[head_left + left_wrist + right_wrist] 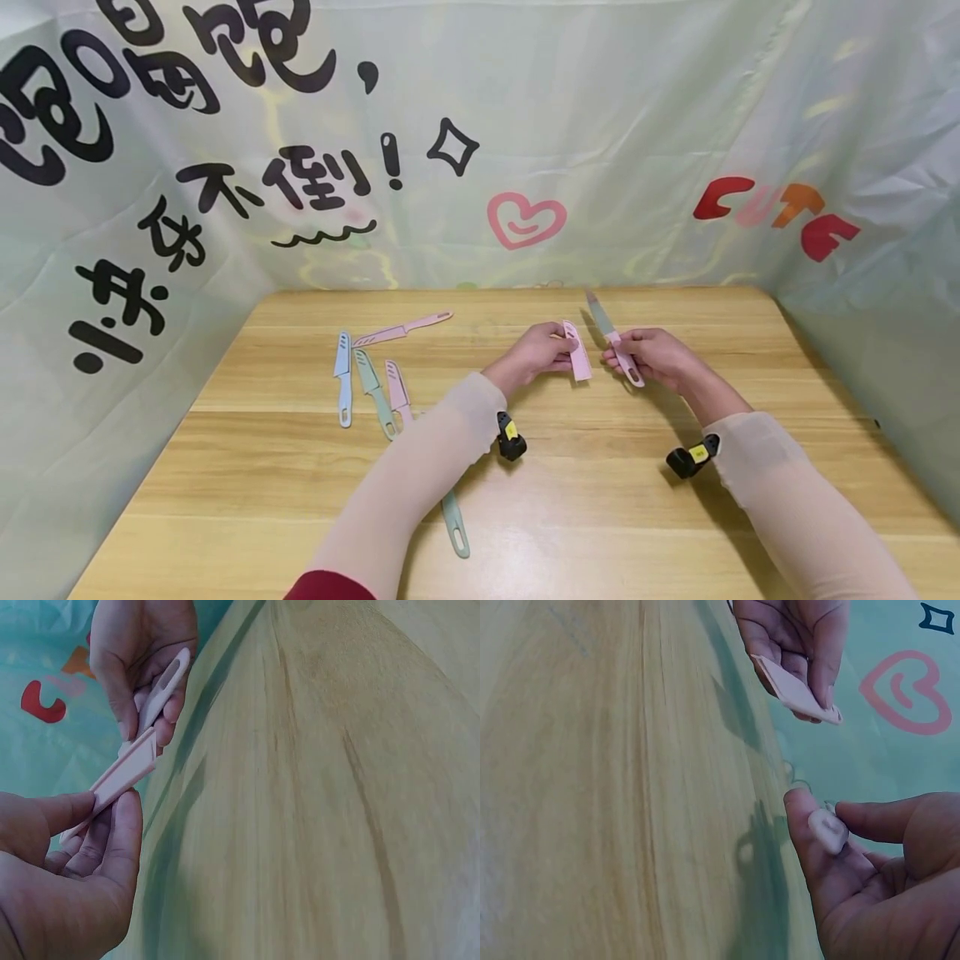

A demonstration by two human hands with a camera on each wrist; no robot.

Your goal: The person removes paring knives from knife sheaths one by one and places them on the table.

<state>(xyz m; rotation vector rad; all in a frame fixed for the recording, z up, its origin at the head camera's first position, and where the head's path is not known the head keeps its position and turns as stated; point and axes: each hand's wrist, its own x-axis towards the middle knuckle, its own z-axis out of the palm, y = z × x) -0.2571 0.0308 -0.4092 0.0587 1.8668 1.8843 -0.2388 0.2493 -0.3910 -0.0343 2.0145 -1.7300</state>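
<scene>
My left hand (538, 354) pinches a pink knife sheath (577, 354) between thumb and fingers, its slotted end up and its wide mouth down. To its right, my right hand (652, 357) grips the pink handle (628, 365) of a bare knife, whose grey blade (598, 312) points up and away toward the curtain. In the head view a narrow gap separates sheath and knife. The right wrist view shows the handle (829, 831) end-on between thumb and fingers, with the sheath (799, 691) in the other hand above it.
Left on the table (262, 467) lie several sheathed knives: a blue one (343, 375), a green one (373, 387), a pink one (397, 387) and another pink one (405, 328) behind. A green handle (454, 525) shows from under the left sleeve. A printed curtain (637, 125) encloses the table.
</scene>
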